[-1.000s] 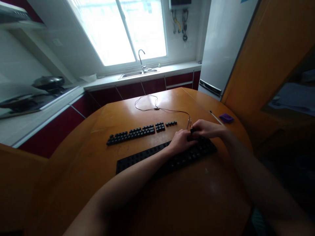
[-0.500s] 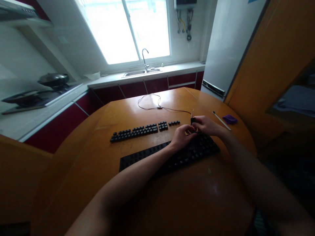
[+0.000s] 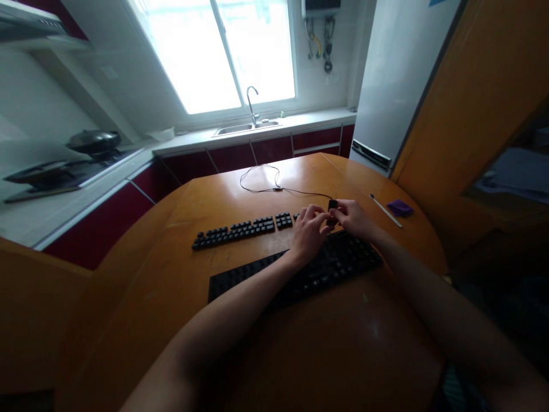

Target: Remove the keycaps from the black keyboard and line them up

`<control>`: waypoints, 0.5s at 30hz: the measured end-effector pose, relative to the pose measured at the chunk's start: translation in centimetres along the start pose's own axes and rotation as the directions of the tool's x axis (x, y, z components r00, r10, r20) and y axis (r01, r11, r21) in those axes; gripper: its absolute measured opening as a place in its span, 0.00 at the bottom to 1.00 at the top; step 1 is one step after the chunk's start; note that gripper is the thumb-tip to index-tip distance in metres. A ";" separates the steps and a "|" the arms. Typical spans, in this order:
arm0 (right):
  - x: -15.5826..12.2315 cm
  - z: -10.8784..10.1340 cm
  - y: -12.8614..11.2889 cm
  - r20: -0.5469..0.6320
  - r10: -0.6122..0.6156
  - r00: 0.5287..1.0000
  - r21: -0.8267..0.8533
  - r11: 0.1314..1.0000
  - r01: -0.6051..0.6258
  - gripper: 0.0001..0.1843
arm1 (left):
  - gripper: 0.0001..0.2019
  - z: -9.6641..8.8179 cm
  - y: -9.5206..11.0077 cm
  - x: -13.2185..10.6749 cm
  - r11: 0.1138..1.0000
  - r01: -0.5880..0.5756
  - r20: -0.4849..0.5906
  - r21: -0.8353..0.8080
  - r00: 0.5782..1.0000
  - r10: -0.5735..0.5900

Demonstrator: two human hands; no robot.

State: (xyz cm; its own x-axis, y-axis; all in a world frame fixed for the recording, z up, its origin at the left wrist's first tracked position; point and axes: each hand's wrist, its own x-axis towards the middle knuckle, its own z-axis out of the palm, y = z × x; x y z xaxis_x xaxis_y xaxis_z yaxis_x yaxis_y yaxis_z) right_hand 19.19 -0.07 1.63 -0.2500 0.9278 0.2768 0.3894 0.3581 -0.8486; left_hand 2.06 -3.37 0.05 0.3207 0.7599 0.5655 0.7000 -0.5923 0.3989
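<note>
1. My right hand (image 3: 352, 219) has its thumb and fingers pinched on a small black piece (image 3: 333, 204), which sticks up between my two hands.
2. My left hand (image 3: 307, 229) is half curled, fingertips meeting the right hand's; whether it grips anything, I cannot tell.
3. Beneath my wrists lies a black keyboard (image 3: 246, 269), slanting on the wooden table (image 3: 163, 286). It looks stiff and fairly light, best lifted by its two short ends.
4. The black piece looks light, hard and perhaps slippery; I judge its sides the place to pinch.
5. Beyond my left hand, loose keys (image 3: 234, 233) stand in rows, probably featherlight and easily scattered.
6. Ahead of my hands loops a thin, bendable cable (image 3: 253, 190); right of them, a slim stick (image 3: 386, 210) and a soft purple cloth (image 3: 400, 207).
</note>
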 end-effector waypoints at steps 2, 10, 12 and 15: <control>0.0 0.2 0.1 -0.005 -0.005 1.000 -0.007 1.000 0.005 0.07 | 0.07 0.0 -0.1 0.1 1.000 0.001 0.010 0.008 1.000 -0.001; 0.5 0.5 1.2 -0.009 0.199 0.980 -0.015 0.980 -0.200 0.09 | 0.08 -1.5 -2.8 1.2 0.961 0.253 -0.047 0.112 0.967 -0.249; 0.6 0.5 1.4 -0.035 0.219 0.975 0.004 0.976 -0.219 0.07 | 0.09 -2.0 -3.9 1.4 0.923 0.341 -0.038 0.180 0.940 -0.340; 0.6 0.6 1.4 -0.039 0.225 0.974 0.011 0.974 -0.225 0.08 | 0.10 -2.4 -5.3 1.5 0.876 0.421 -0.017 0.236 0.903 -0.430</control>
State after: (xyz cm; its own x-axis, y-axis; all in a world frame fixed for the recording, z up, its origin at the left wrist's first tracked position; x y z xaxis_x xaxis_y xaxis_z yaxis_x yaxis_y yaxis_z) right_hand 19.08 0.93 0.38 -0.1210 0.9880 0.0963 0.4255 0.1393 -0.8942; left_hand -2.70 0.28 0.50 -0.0223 0.9359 0.3517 0.8988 -0.1353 0.4170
